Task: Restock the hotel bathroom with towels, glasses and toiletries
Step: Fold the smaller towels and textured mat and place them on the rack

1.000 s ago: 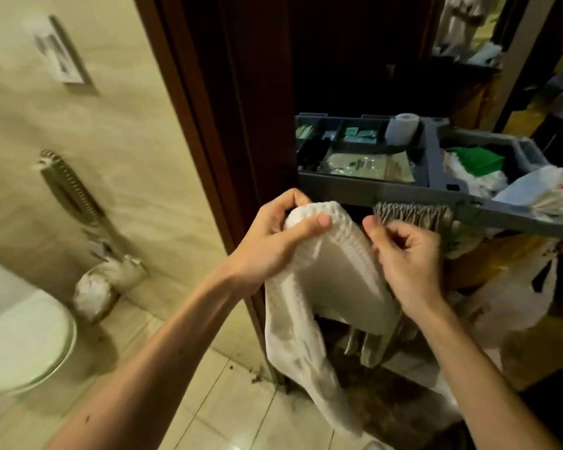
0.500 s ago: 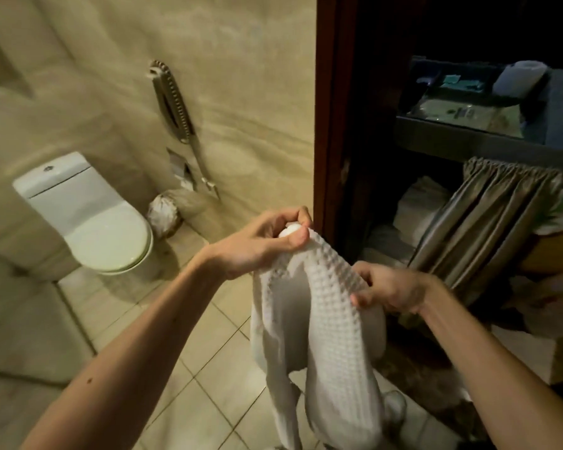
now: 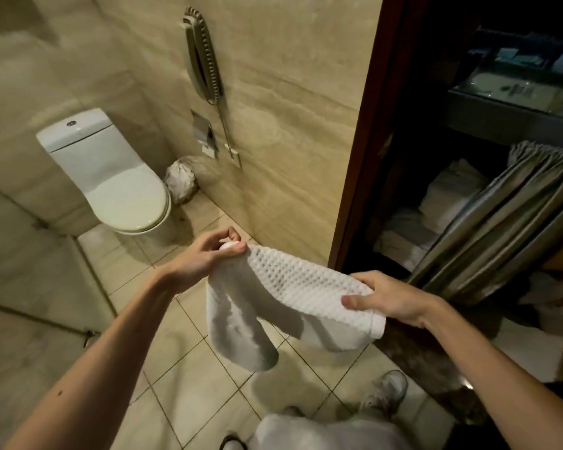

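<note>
Now the left hand (image 3: 205, 256) is closed in a pinch on one corner of a white waffle-weave cotton towel (image 3: 293, 303), thumb and fingertips gathered on the bunched edge. To its right and nearer, the right hand (image 3: 387, 300) grips the opposite end, thumb laid flat on top and fingers curled beneath. Between the two hands the towel is stretched out above the beige tiled floor (image 3: 189, 368), its lower part sagging in a loose fold. Far left stands a white ceramic toilet (image 3: 111, 177) with the lid down, a crumpled white bin liner (image 3: 181, 180) just beside it against the beige stone wall. Right of the dark wooden door frame (image 3: 361, 151) stands a housekeeping cart with a pleated grey curtain (image 3: 507, 222), folded white towels (image 3: 449, 196) stacked behind it.
</note>
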`<state>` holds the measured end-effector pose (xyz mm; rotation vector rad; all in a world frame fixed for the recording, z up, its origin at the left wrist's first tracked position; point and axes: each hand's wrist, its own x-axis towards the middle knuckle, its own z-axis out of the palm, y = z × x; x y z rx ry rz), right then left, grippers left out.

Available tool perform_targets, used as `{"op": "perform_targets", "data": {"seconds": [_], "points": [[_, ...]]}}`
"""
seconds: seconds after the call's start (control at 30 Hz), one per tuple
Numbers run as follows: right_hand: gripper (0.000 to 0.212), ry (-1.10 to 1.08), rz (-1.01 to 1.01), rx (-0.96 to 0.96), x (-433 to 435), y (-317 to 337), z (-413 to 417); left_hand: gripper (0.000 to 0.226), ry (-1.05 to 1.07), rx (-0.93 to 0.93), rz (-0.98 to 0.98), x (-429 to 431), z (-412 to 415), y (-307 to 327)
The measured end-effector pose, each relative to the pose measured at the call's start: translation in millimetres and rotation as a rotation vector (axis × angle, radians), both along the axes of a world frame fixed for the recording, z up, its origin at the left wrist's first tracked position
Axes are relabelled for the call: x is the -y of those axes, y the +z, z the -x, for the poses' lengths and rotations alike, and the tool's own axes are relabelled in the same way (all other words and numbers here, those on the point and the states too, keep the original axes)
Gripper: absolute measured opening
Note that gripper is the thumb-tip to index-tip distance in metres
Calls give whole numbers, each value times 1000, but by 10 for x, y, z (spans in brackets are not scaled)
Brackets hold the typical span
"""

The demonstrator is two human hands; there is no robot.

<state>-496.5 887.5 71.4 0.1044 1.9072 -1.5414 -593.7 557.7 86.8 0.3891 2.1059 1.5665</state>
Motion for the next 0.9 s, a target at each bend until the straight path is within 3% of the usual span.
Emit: {"op": "perform_targets", "data": {"seconds": [0.17, 0.3, 0.43, 0.6, 0.77, 0.9], "points": [[41, -115, 178, -52, 180, 143, 16, 42, 172, -9, 128, -6, 13, -338], [26, -211, 187, -186, 394, 176, 51, 19, 274, -102, 255, -227, -134, -514], [16, -300, 173, -212, 524, 139, 50, 6, 298, -86, -2, -548, -589, -489], [16, -404, 100, -287, 622, 161, 75, 12, 347, -109, -230, -945, -1164, -332], [11, -508, 141, -319, 632, 281, 60, 28, 484, -272, -242, -1063, -1290, -198], [15, -563, 155, -312, 678, 328, -8, 55, 512, -348, -207, -1190, -1322, -261]]}}
